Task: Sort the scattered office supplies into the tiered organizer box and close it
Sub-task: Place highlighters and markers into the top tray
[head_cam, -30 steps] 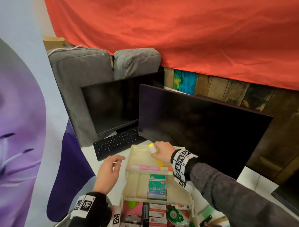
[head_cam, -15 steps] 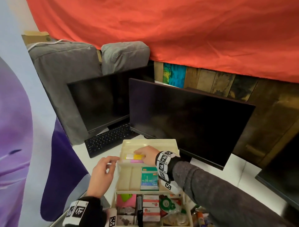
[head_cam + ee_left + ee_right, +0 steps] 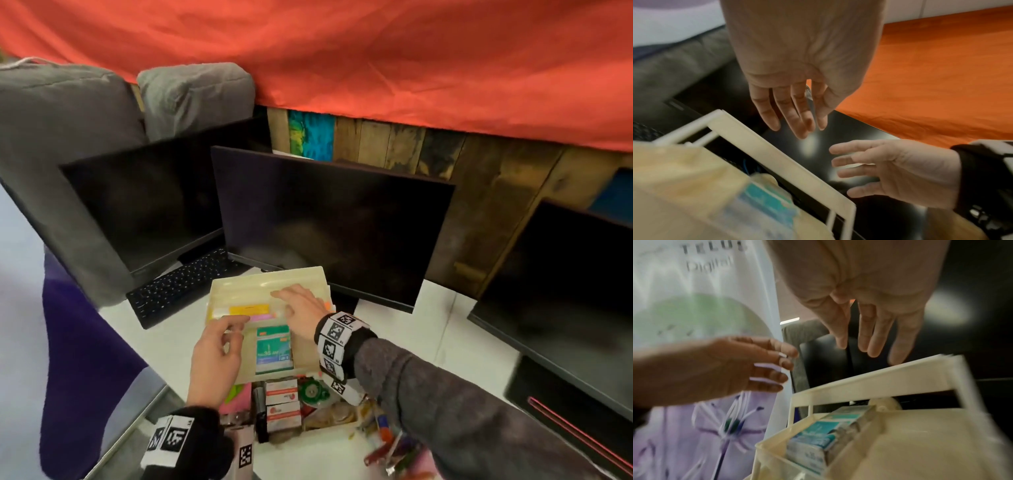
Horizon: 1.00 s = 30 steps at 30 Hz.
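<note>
Fingers spread and loose on right hand (image 3: 301,313) and left hand (image 3: 215,353), holding nothing, above open organizer box (image 3: 267,284). Markers (image 3: 251,313) and staple box (image 3: 275,350) stowed. Remaining: loose supplies (image 3: 387,445) on desk, closing.

The organizer box (image 3: 267,282) looks like smooth cream plastic, the monitor (image 3: 329,226) screen is glossy black, the drape (image 3: 376,68) is wrinkled orange cloth, and the wall planks (image 3: 394,147) are rough wood.

Cream organizer box (image 3: 219,294), teal-green staple box (image 3: 274,349), yellow highlighter (image 3: 248,309), black-and-white checkered wristbands (image 3: 337,339), red-orange cloth (image 3: 376,68), black monitors (image 3: 325,226).
</note>
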Available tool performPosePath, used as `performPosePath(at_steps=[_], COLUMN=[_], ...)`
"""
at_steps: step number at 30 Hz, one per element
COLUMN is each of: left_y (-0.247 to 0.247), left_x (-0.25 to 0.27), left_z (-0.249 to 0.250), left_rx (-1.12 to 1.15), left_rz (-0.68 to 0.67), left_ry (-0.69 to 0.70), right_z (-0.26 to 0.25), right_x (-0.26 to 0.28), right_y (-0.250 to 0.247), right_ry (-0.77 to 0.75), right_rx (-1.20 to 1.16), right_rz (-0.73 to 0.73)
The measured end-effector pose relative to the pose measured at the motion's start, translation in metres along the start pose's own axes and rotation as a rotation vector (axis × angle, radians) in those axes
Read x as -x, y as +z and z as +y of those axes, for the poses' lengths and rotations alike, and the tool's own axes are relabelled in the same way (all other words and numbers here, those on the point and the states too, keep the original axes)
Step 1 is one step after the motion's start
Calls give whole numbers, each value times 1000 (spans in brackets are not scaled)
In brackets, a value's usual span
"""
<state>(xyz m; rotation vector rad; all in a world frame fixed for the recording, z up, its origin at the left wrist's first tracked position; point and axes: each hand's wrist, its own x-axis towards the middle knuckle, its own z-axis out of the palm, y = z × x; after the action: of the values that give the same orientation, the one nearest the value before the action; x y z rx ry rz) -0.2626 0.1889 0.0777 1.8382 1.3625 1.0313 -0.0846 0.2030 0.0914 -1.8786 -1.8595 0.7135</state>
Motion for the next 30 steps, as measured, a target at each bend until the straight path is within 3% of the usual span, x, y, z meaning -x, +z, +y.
performPosePath(at_steps=[4,9,14,18,24,28,30], left_y=[47,126,187,217,229,239,241], left_x=[26,76,129,158,147,140,138], left_z=[30,57,60,38,33,42,43], left_rx=[38,-34,-232,-395,-673,-969,-1099], left_rz=[-149,-547,-864,-861,-574,-699,-740], left_ry=[46,187,274,206,151,334,338], right_z=[57,150,209,219,213,213,208], right_x=[70,189,305,366,379,345,320], right_y=[-36,-62,-32,13,38,31,25], right_ry=[28,420,722,828,749,681,620], right_rx=[-211,-504,-568,-530,-405,-357,-315], right_rz=[159,306,434,318,228,190,131])
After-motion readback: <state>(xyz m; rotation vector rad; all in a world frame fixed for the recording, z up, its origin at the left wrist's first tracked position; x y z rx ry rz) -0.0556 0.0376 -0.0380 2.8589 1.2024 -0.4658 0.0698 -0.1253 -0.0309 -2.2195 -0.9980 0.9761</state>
